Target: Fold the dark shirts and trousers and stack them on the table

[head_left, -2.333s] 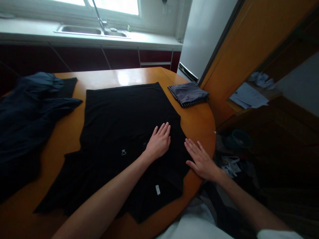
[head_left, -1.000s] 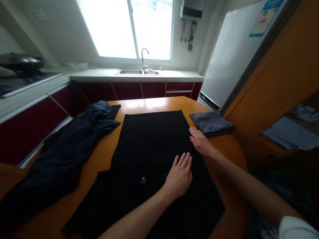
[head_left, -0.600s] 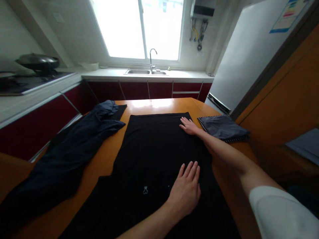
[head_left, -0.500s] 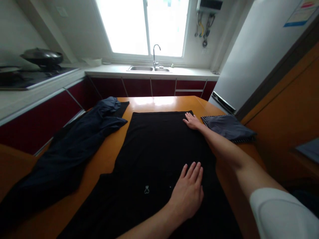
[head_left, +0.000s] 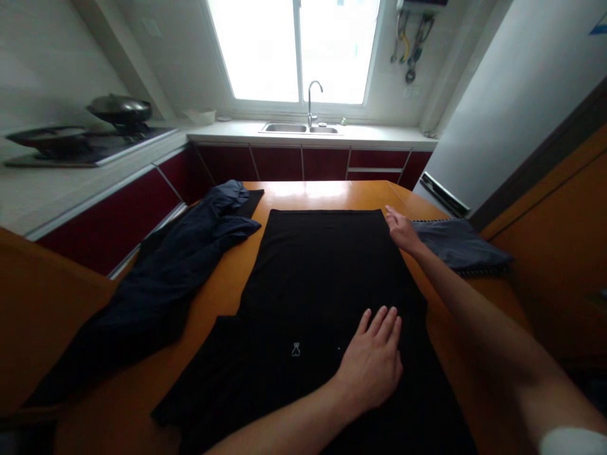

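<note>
A black T-shirt (head_left: 327, 265) lies spread flat on the table, its hem at the far end and a sleeve sticking out at the lower left. It bears a small pale heart-shaped mark (head_left: 296, 349). My left hand (head_left: 372, 363) rests palm down on the shirt's near right part, fingers stretched out. At the shirt's far right corner is my right hand (head_left: 402, 229), turned partly on its side with fingers extended. Whether its fingertips touch the cloth I cannot tell. Neither hand grips anything.
Dark blue clothing (head_left: 184, 253) lies heaped on the table's left side. A folded grey-blue cloth (head_left: 459, 243) with a striped edge sits beyond my right forearm. Behind the orange wooden table (head_left: 313, 188) run a counter with a sink (head_left: 287, 127), a stove, and a fridge (head_left: 478, 107).
My right hand has shifted from lying flat on the far right corner to just beside it, tilting onto its side. My left hand stays on the shirt. The view has swung slightly left.
</note>
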Demonstrator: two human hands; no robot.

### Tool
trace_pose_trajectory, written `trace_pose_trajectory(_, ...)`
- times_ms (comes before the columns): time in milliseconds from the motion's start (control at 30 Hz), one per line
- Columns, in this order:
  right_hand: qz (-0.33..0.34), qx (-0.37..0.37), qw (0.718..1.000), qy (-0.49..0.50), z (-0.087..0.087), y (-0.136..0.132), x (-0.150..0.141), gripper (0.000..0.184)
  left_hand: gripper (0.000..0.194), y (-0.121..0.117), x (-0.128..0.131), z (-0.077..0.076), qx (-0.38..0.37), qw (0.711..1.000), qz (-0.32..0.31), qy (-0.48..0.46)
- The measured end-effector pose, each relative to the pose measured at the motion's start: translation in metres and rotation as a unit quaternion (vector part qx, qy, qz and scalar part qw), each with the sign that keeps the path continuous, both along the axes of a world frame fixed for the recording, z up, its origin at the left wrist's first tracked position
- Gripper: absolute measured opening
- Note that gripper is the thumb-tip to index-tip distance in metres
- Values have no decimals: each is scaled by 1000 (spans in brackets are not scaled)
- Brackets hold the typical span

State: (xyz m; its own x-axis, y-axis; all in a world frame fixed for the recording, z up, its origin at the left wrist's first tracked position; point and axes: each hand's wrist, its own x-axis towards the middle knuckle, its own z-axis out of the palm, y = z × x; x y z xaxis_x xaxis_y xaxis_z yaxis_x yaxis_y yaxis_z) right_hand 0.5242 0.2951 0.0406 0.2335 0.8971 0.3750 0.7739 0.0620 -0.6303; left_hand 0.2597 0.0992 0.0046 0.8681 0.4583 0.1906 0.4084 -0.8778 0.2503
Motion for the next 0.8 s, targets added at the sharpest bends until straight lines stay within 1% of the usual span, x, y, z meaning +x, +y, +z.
trace_pose_trajectory(67,-1,14,1000,16,-4,-46,-12,54,59,0,1,0,0,1000,2,-2)
trace_pose_trajectory(167,0,0,999,34,-19,-109,-34,55,59,-1,1,1,1,1000,0,-4)
trace_pose_trajectory(233,-7,-7,999,52,-31,-139,-45,55,58,-1,0,2,2,1000,-4,-5)
trace_pose_trajectory(300,-19,-6,998,67,-42,-159,-51,55,58,-2,0,3,5,1000,-6,-5)
trace_pose_trajectory(367,-26,-3,998,65,-52,-168,-52,54,58,-2,0,2,9,1000,-5,-4)
trace_pose_trajectory(433,-21,-8,999,36,-60,-170,-49,55,58,-1,1,1,12,1000,-4,0)
trace_pose_trajectory(567,-4,-45,996,-71,-74,-163,-43,54,58,-2,2,-1,19,1000,2,13)
trace_pose_trajectory(633,-8,-58,994,-96,-80,-159,-41,53,58,-3,2,-2,22,1000,2,16)
trace_pose_trajectory(733,1,-62,995,-77,-82,-156,-37,52,58,-3,3,-4,18,1000,-1,14)
trace_pose_trajectory(800,15,-44,998,-32,-79,-156,-32,50,58,-1,4,-4,7,1000,-6,15)
